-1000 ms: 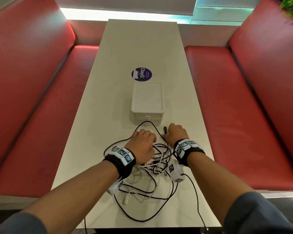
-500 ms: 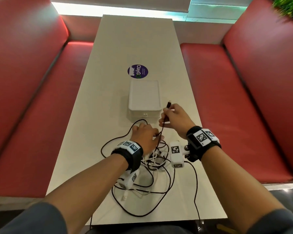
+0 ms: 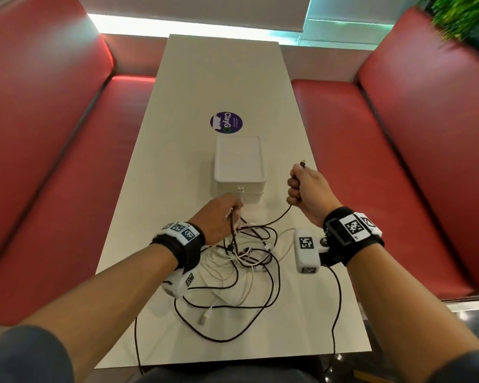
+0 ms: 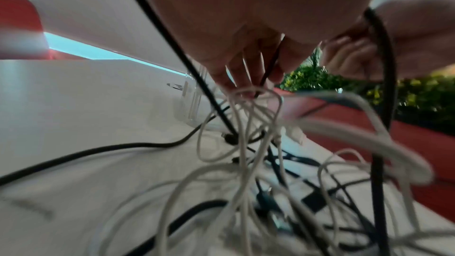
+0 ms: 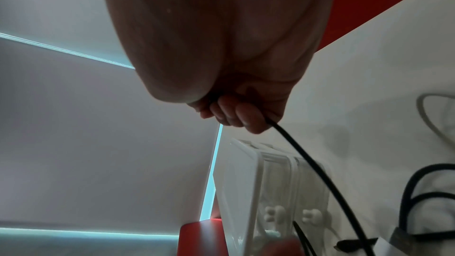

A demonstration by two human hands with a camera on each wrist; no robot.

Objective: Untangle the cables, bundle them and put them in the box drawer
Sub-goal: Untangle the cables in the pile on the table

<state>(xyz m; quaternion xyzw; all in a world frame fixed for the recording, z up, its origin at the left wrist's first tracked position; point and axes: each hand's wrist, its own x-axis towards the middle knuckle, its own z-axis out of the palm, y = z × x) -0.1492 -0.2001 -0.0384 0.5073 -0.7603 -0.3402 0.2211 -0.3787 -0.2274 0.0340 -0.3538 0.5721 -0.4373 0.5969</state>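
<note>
Item: tangle of cables (image 3: 244, 258), black and white strands mixed, lying on the pale surface (image 3: 205, 78) on the near side of the box, between the two forearms. One white plug end (image 3: 205, 317) trails toward the near edge; a black loop (image 3: 219, 337) spreads widest there.

Item: black cable (image 3: 281, 217), one end raised off the surface. The right hand (image 3: 306, 189) is closed in a fist around it, the connector (image 3: 302, 163) sticking out above the fist (right-wrist view confirms fingers (image 5: 236, 114) wrapped around the cord (image 5: 320, 172)). The cable runs from the fist down and left into the tangle.

Item: left hand (image 3: 219, 217), lowered onto the far edge of the tangle, fingers curled around a few strands; in the left-wrist view a black strand (image 4: 268, 69) passes between the fingers (image 4: 236, 69) and white loops (image 4: 256, 92) hang just below the fingertips.

Item: white box (image 3: 239, 167) with drawers, closed, standing just beyond the tangle, small knobs (image 3: 241, 189) facing the person.

Item: round purple sticker (image 3: 226, 123), beyond the box.

Item: red bench seats (image 3: 371, 161), both sides of the surface.
</note>
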